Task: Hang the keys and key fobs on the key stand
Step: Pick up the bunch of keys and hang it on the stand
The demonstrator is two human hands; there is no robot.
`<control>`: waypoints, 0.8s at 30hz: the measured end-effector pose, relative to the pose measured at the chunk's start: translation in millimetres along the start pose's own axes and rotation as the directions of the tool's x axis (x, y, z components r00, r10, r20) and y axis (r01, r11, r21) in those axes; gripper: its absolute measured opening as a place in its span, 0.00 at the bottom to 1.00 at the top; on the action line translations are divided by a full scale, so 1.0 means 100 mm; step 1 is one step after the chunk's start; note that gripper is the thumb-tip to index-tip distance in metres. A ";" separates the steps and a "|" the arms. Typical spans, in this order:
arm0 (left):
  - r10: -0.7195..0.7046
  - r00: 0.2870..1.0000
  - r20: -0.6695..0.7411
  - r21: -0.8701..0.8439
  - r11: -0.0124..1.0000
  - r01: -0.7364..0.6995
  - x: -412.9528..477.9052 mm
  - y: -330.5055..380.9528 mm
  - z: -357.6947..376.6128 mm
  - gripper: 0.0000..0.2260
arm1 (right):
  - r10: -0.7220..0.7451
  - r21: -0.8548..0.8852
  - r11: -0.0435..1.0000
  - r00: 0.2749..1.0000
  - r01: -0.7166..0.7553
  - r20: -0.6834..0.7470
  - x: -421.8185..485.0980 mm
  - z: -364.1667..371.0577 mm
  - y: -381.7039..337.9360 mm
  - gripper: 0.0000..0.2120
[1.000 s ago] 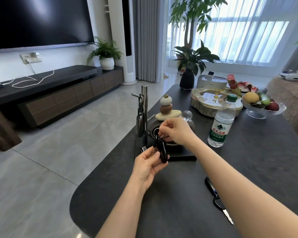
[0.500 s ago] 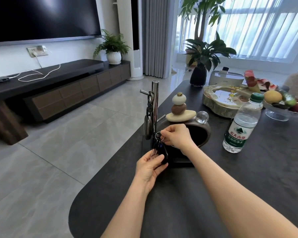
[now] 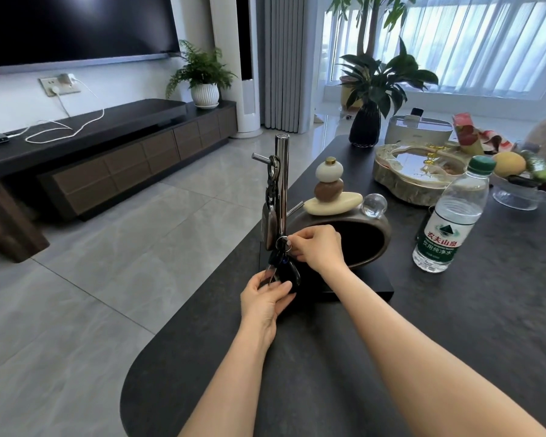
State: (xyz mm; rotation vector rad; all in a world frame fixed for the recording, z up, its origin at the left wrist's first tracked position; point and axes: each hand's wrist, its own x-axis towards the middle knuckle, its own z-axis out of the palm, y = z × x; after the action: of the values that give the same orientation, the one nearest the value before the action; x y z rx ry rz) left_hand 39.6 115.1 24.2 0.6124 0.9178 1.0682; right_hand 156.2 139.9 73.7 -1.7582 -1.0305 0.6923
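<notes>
Right hand (image 3: 317, 249) pinches the key ring (image 3: 283, 242) right beside the key stand (image 3: 281, 187) pole; left hand (image 3: 267, 294) pinches the black fob (image 3: 289, 274) below. If the ring misses a peg, I'd guess the bunch drops.

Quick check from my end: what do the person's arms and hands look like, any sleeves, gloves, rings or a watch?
Both arms are bare from the frame edge to the wrist: no sleeves show. The left hand and right hand wear no gloves. No watch or bracelet shows on either wrist, and no rings on the fingers that are visible. Nails look short and unpainted, though they are small in this view.
</notes>
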 end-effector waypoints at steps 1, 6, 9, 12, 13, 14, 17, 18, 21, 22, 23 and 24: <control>-0.008 1.000 -0.009 0.007 1.000 0.008 -0.01 0.01 0.01 0.15 | -0.001 -0.003 1.000 1.000 0.002 0.007 0.01 0.00 0.01 0.10; -0.036 0.997 -0.063 0.002 0.999 0.036 -0.07 0.05 0.05 0.18 | 0.000 0.024 1.000 0.998 -0.001 0.068 0.01 -0.01 0.05 0.05; -0.056 0.993 -0.107 -0.022 0.998 0.054 -0.12 0.05 0.06 0.18 | -0.002 0.003 1.000 0.996 0.002 0.090 -0.03 -0.06 0.02 0.10; -0.093 0.988 -0.123 -0.075 0.994 0.084 -0.18 0.04 0.06 0.19 | -0.022 0.021 1.000 0.995 0.020 0.098 -0.13 -0.23 0.00 0.11; -0.097 0.988 -0.123 -0.081 0.993 0.087 -0.21 0.03 0.05 0.19 | -0.033 0.028 0.999 0.994 0.030 0.107 -0.18 -0.33 0.01 0.11; -0.098 0.987 -0.128 -0.082 0.993 0.088 -0.23 0.01 0.04 0.19 | -0.042 0.030 0.999 0.991 0.039 0.123 -0.23 -0.46 0.04 0.11; -0.106 0.984 -0.145 -0.096 0.991 0.092 -0.35 -0.09 0.01 0.19 | -0.023 0.018 1.000 0.982 0.020 0.187 -0.42 -0.94 0.24 0.11; -0.113 0.984 -0.140 -0.102 0.990 0.099 -0.40 -0.15 0.02 0.19 | 0.000 0.010 1.000 0.980 -0.002 0.201 -0.49 -1.12 0.33 0.11; -0.159 0.984 -0.085 -0.102 0.983 0.150 -0.60 -0.38 0.13 0.17 | 0.075 -0.083 0.995 0.977 -0.059 0.198 -0.72 -1.62 0.66 0.10; -0.180 0.982 -0.052 -0.090 0.980 0.175 -0.68 -0.47 0.18 0.17 | 0.103 -0.163 0.984 0.977 -0.072 0.186 -0.79 -1.76 0.76 0.10; -0.202 0.979 -0.016 -0.072 0.977 0.200 -0.76 -0.55 0.24 0.16 | 0.131 -0.258 0.962 0.976 -0.083 0.176 -0.85 -1.88 0.85 0.10; -0.222 0.975 0.018 -0.050 0.974 0.223 -0.84 -0.64 0.31 0.16 | 0.158 -0.345 0.934 0.973 -0.091 0.171 -0.91 -1.96 0.93 0.11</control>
State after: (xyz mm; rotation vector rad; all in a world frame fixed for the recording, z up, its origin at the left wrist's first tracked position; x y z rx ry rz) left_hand 80.1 13.6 16.4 0.4611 0.9220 0.8827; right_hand 301.7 -45.0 65.4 -2.0966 -1.2353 0.8201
